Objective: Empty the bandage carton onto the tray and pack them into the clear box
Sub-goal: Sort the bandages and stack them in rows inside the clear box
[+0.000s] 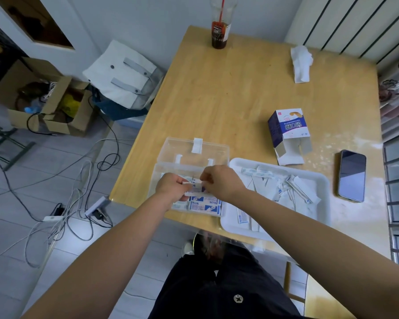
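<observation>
The clear box [161,173] stands open at the table's near edge, its lid [191,150] tilted back. Wrapped bandages [205,204] lie packed in its front part. My left hand [174,188] and my right hand [220,181] meet over the box and together pinch a small stack of bandages [195,186]. To the right, the white tray [318,180] holds several loose bandages [293,187]. Behind the tray lies the opened bandage carton [287,132], blue and white, flaps facing me.
A phone [352,175] lies right of the tray. A crumpled tissue [301,63] and a drink bottle with a red straw [220,31] stand at the far side. Left of the table are a bag [122,74], cardboard boxes and cables on the floor.
</observation>
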### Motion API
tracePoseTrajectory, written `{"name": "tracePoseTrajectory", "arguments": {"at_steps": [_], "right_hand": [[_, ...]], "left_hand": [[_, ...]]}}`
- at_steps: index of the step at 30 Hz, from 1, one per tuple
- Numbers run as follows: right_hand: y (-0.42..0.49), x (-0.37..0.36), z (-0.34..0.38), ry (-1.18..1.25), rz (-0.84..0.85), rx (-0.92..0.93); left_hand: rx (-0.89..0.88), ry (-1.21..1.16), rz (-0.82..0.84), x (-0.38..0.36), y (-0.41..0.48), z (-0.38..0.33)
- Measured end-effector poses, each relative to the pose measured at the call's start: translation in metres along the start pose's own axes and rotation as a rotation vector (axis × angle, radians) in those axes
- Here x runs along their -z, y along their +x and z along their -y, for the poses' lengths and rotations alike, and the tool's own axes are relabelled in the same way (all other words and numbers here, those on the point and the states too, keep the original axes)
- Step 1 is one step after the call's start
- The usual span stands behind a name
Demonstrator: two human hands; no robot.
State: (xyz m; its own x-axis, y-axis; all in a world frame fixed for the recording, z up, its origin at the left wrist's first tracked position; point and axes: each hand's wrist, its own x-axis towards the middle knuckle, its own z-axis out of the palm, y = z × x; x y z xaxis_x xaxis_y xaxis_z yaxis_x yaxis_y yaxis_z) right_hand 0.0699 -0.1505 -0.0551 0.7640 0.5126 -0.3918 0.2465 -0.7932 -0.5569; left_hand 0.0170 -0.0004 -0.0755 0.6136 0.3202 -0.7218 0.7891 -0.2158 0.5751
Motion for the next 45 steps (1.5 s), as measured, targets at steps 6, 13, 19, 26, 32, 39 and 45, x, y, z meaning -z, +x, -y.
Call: {"name": "tracePoseTrajectory", "arguments": {"at_steps": [6, 13, 19, 26, 32, 39, 45], "right_hand": [[-0.013, 0.018, -0.023, 0.231, -0.366, -0.083], [-0.02, 0.001, -0.042, 0.285, -0.168, -0.188], [-0.02, 0.003, -0.043, 0.296, -0.161, -0.174], [-0.02, 0.003, -0.045, 0.281, -0.158, -0.153], [-0.02, 0.002, -0.046, 0.29, -0.157, -0.15], [-0.021, 0.001, -0.047, 0.319, -0.154, -0.137], [-0.023, 0.0, -0.049, 0.354, -0.158, -0.14]], "left_hand": [[0.006, 0.144, -0.008, -0.006, 0.005, -0.003], [-0.001, 0.246, -0.024, -0.027, 0.006, -0.006], [-0.121, 0.447, -0.124, -0.03, 0.004, -0.003], [-0.189, 0.677, -0.149, -0.03, 0.003, 0.001], [-0.429, 0.855, -0.093, -0.033, -0.008, -0.009], [-0.626, 1.31, -0.014, -0.053, -0.009, -0.014], [-0.658, 1.355, -0.037, -0.058, -0.005, -0.016]]}}
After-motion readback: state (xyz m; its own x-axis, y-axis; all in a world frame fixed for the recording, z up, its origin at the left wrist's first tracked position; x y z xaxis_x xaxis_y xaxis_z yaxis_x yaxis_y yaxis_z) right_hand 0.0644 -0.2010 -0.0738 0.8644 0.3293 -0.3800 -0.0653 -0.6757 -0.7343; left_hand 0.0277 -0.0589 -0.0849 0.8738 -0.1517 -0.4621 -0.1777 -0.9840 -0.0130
